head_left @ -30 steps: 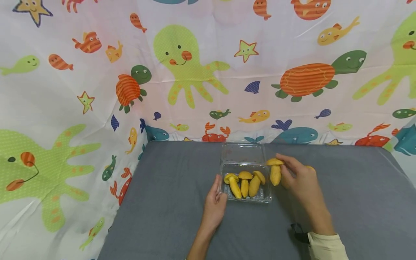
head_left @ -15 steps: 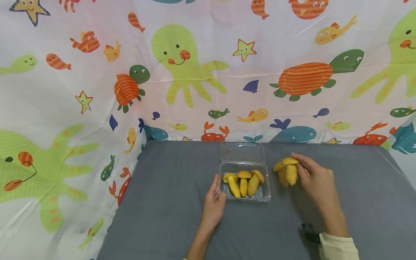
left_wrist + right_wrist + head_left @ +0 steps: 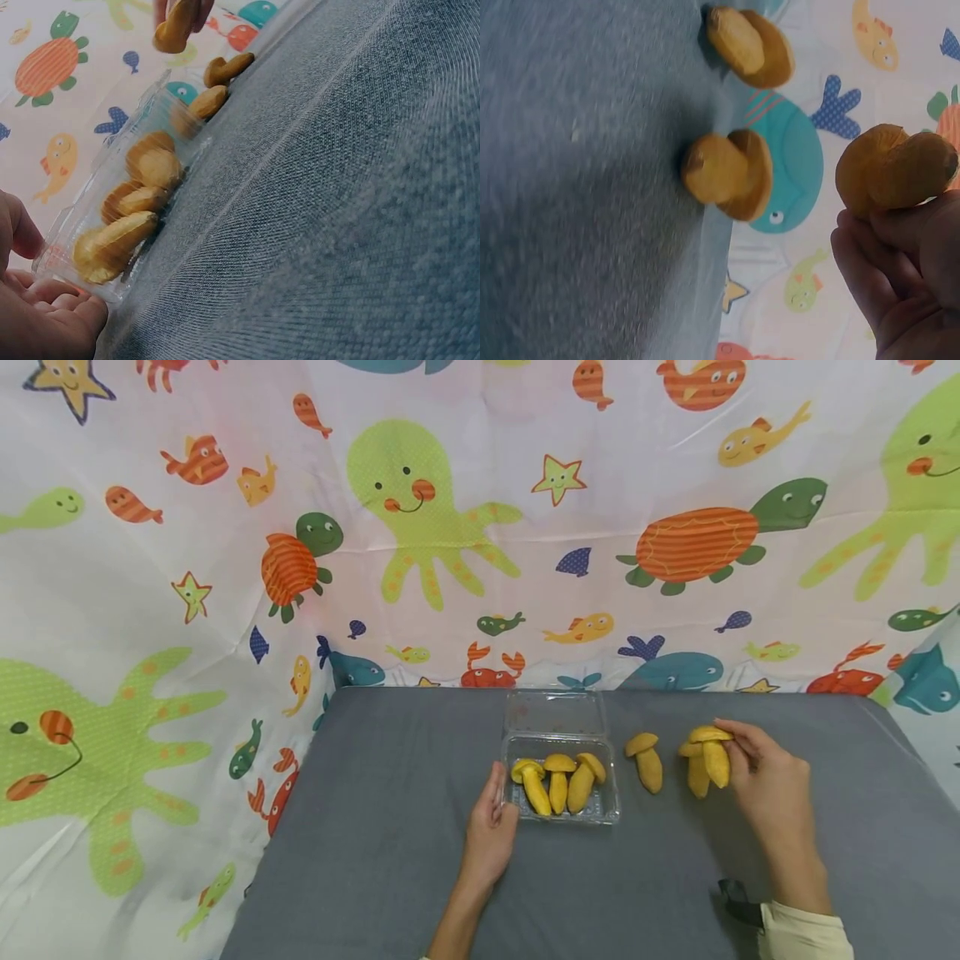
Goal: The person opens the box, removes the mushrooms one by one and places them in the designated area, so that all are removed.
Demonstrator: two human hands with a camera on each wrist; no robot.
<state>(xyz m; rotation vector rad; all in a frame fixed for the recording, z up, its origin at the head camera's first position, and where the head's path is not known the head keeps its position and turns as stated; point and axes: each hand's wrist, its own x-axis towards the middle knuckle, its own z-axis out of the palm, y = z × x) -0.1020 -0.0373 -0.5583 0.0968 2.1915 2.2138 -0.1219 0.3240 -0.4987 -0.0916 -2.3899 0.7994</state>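
Note:
A clear plastic clamshell container [image 3: 612,817] sits on the table, its lid [image 3: 555,712] folded back. My left hand [image 3: 489,839] grips its left side, thumb and fingers at the wall [image 3: 56,262]. Inside lie three yellow mushrooms [image 3: 558,787], side by side with caps away from me. To the right, my right hand [image 3: 776,802] pinches another mushroom [image 3: 717,765] by its cap, stem hanging down, raised above the table. One mushroom [image 3: 647,767] lies on the table beside the container. Another mushroom [image 3: 697,777] lies partly hidden behind the held one.
The grey cloth-covered table [image 3: 375,827] spreads around both hands. A white curtain [image 3: 465,460] printed with sea animals hangs along the back edge and left side.
My right hand has moved right with the mushroom, from the container's right side past one loose mushroom to over the second. The left hand keeps its grip on the container.

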